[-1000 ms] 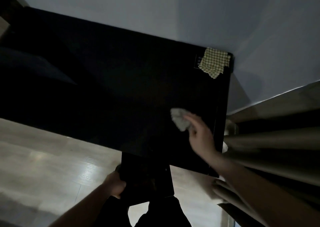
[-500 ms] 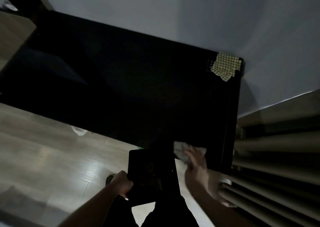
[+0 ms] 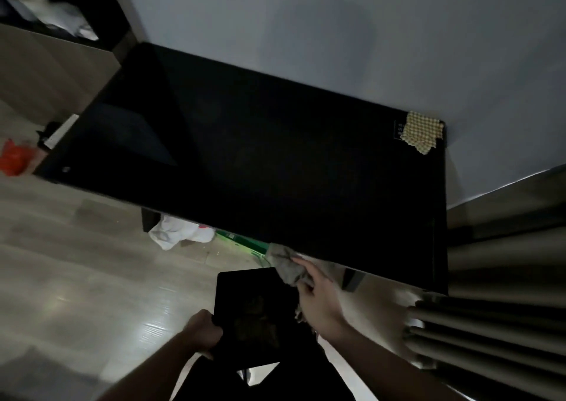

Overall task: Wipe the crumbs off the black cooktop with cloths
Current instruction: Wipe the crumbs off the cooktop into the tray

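Moved: right hand [image 3: 318,299] has pulled the grey cloth [image 3: 284,263] off the cooktop's [image 3: 275,162] 6 o'clock edge, over the black tray [image 3: 254,312].
Right hand: fingers clutching the cloth.
Left hand [image 3: 203,328]: gripping the tray's left edge (dim light).
Checked cloth [image 3: 421,131]: lying at the cooktop's 2 o'clock corner.

Black worktop [image 3: 275,162] spanning the frame centre; checkered cloth [image 3: 422,131] lying flat on its upper-right corner, beside a small label [image 3: 399,129].

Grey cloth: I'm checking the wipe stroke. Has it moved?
Yes. The grey cloth, gripped by the right hand, came from mid-surface toward the person, to the black cooktop's near edge.
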`<state>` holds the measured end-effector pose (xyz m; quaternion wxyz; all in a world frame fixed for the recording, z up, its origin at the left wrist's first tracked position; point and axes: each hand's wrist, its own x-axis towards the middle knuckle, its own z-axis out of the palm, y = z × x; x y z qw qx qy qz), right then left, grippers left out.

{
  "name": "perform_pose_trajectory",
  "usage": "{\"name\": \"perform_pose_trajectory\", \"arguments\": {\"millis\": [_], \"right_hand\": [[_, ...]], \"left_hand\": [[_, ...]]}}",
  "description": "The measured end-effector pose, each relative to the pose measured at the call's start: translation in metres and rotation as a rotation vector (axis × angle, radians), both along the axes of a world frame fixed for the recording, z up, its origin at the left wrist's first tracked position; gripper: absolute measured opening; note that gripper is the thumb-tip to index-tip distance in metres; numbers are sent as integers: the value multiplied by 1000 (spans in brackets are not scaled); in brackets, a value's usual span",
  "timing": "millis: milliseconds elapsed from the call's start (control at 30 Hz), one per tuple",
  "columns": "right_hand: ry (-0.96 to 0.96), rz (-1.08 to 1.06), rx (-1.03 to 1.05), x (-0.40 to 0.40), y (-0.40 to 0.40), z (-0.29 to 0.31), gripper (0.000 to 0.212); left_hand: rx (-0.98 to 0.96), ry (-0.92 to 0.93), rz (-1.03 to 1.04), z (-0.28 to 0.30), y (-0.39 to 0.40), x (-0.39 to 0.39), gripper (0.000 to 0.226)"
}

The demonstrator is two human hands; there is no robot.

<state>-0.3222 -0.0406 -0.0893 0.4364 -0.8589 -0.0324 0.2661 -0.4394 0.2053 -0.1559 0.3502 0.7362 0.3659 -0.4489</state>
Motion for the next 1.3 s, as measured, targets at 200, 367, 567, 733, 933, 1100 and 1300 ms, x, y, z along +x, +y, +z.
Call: {"name": "perform_pose_trajectory", "arguments": {"millis": [200,367,567,733,933,1100,1300], "right_hand": [[45,-178,-17,-22,43,10,45],[88,-202,8,-32,87,15,49],[99,-120,16,-17,142,19,48],[91,-59,41,14,198,25,46],[116,76,85,49,271,26,41],[102,172,112,68,323,29,43],[114,169,107,79,380,22,43]], "left_hand": [[118,-24,3,17,98,-51,18],[189,-33,61,28,171,-80,18],[239,-20,140,36,238,-92,24],[274,-14,192,41,284,-83,28],[337,19,183,45,338,-66,33],[345,25,166,48,383,-59,21],[354,76,164,40,451,-54,24]]}}
